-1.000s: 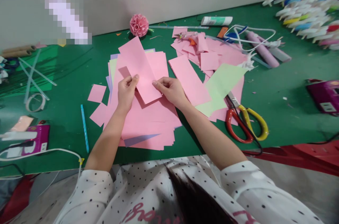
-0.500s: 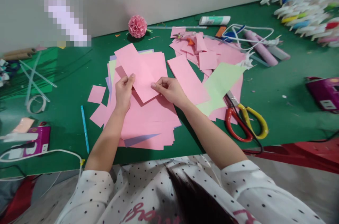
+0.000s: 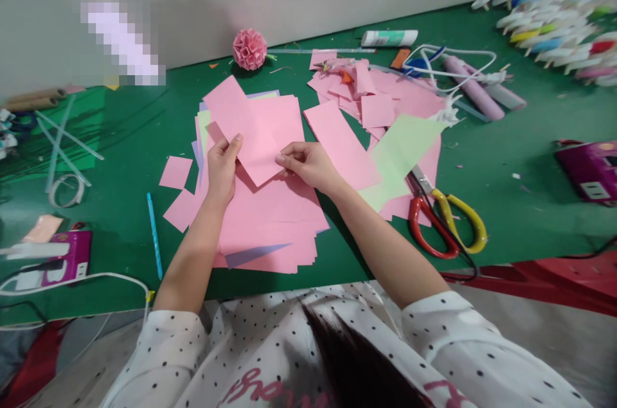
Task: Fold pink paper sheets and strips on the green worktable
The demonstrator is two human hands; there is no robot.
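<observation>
Both hands hold one pink paper strip (image 3: 243, 128) just above a stack of pink sheets (image 3: 270, 221) on the green table (image 3: 120, 138). My left hand (image 3: 222, 167) pinches the strip's left edge between thumb and fingers. My right hand (image 3: 306, 164) pinches its lower right corner with closed fingertips. The strip lies slanted, its far end pointing up and left.
Red and yellow scissors (image 3: 446, 218) lie right of the stack, partly under a light green sheet (image 3: 402, 151). More pink pieces (image 3: 376, 96), a glue stick (image 3: 389, 38), a pink paper ball (image 3: 249, 49), a blue pen (image 3: 153, 234) and a purple device (image 3: 590, 170) surround it.
The strip has been lowered and turned counter-clockwise, its far end swinging left. Both hands stayed on it and barely shifted.
</observation>
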